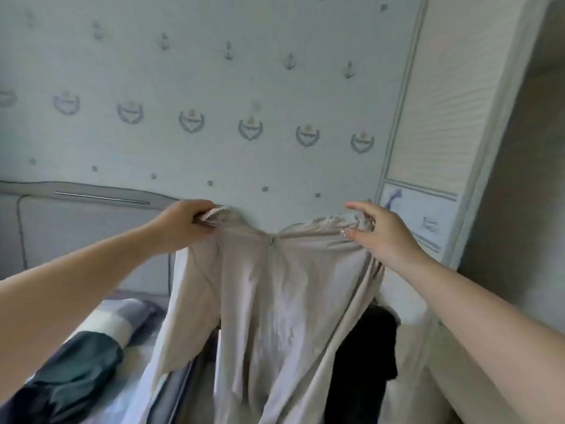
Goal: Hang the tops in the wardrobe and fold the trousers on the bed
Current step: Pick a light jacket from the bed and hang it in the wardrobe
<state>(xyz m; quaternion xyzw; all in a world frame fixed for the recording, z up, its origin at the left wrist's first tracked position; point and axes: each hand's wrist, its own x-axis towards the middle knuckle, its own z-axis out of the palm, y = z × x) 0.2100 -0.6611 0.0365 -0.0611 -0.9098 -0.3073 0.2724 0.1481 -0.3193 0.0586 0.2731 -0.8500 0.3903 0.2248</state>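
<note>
A beige garment (269, 307) with a zip at its top middle hangs stretched in front of me, held up by its upper edge. My left hand (183, 223) grips the left corner of that edge with curled fingers. My right hand (376, 231) pinches the bunched right corner between thumb and fingers, with the forefinger sticking out. The cloth falls down over the bed (134, 356) and hides what lies under it.
A dark green garment (79, 368) lies on the checked bedding at the lower left. A black piece of clothing (363, 356) shows behind the beige cloth on the right. The grey headboard (91, 228) and patterned wall are ahead, a white slatted wardrobe door (443, 102) at right.
</note>
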